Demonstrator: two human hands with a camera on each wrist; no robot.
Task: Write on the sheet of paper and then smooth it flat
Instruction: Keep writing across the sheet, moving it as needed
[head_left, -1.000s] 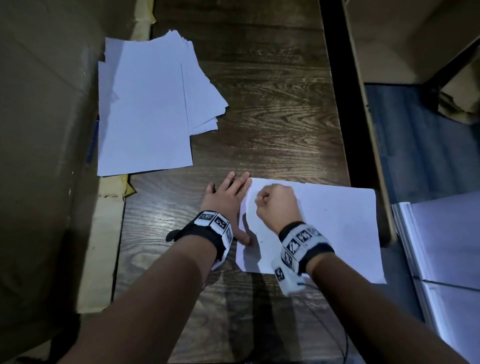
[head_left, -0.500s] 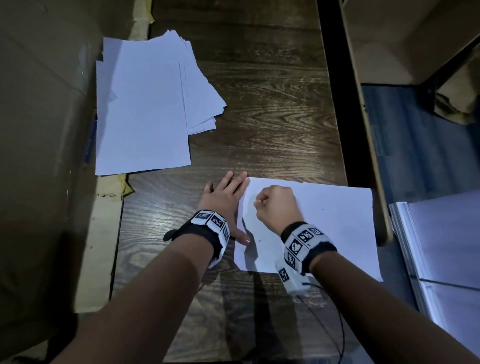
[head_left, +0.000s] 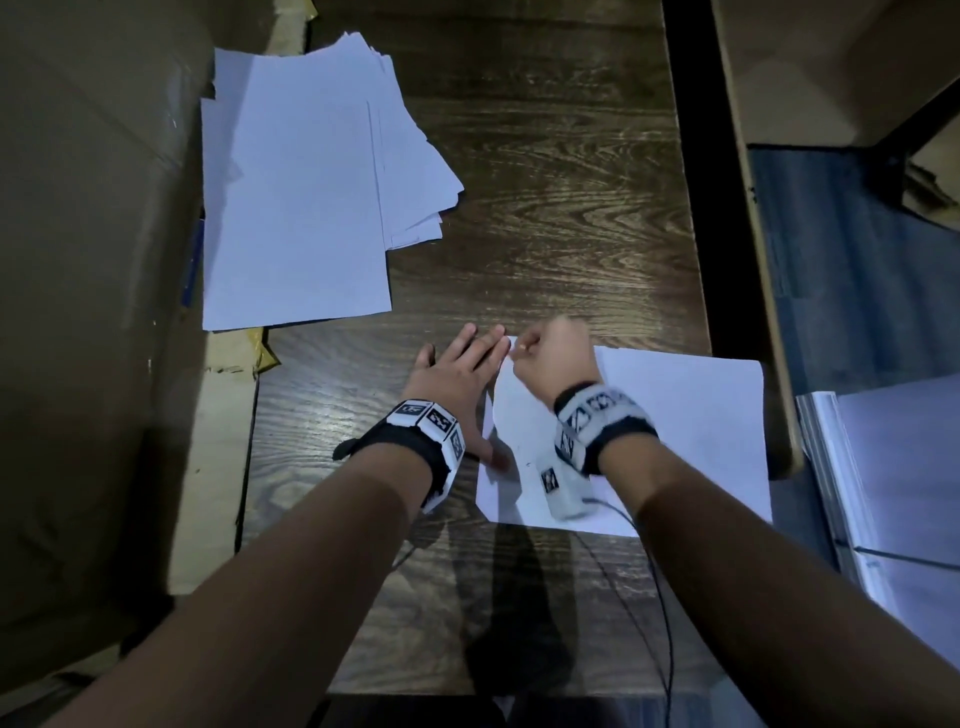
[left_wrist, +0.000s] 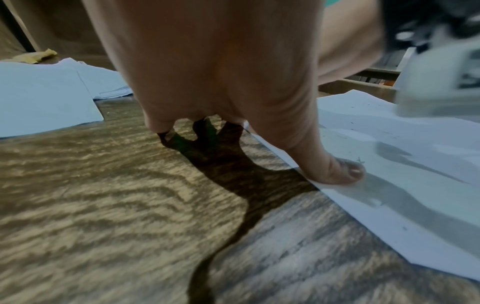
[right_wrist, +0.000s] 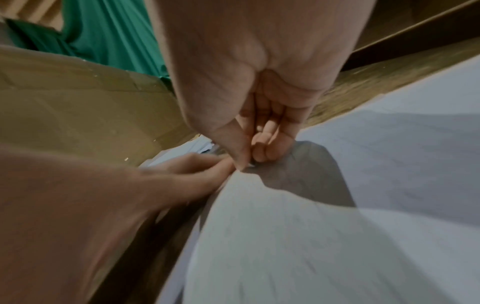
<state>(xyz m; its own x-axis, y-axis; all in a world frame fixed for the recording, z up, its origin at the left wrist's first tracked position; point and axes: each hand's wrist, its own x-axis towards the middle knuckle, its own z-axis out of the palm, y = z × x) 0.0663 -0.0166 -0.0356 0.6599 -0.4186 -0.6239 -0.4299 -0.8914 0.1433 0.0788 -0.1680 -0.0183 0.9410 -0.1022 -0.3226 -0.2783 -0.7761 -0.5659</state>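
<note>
A white sheet of paper (head_left: 685, 426) lies flat on the dark wooden table (head_left: 545, 208), with a few small pen marks (left_wrist: 359, 159) near its left edge. My left hand (head_left: 457, 374) lies flat beside it with straight fingers, and its thumb (left_wrist: 335, 170) presses the sheet's left edge (left_wrist: 415, 164). My right hand (head_left: 550, 358) is a fist over the sheet's far left corner. Its thumb and fingers (right_wrist: 246, 162) pinch a small pen whose tip touches the paper (right_wrist: 363, 205); the fist hides most of the pen.
A loose stack of white sheets (head_left: 296, 208) lies at the table's far left, also seen in the left wrist view (left_wrist: 39, 98). Cardboard (head_left: 78, 260) walls the left side. More white paper (head_left: 893, 493) sits low on the right. A black cable (head_left: 660, 597) trails from my right wrist.
My right fist has slid forward and left across the sheet to its far left corner. The left hand has stayed flat at the sheet's left edge.
</note>
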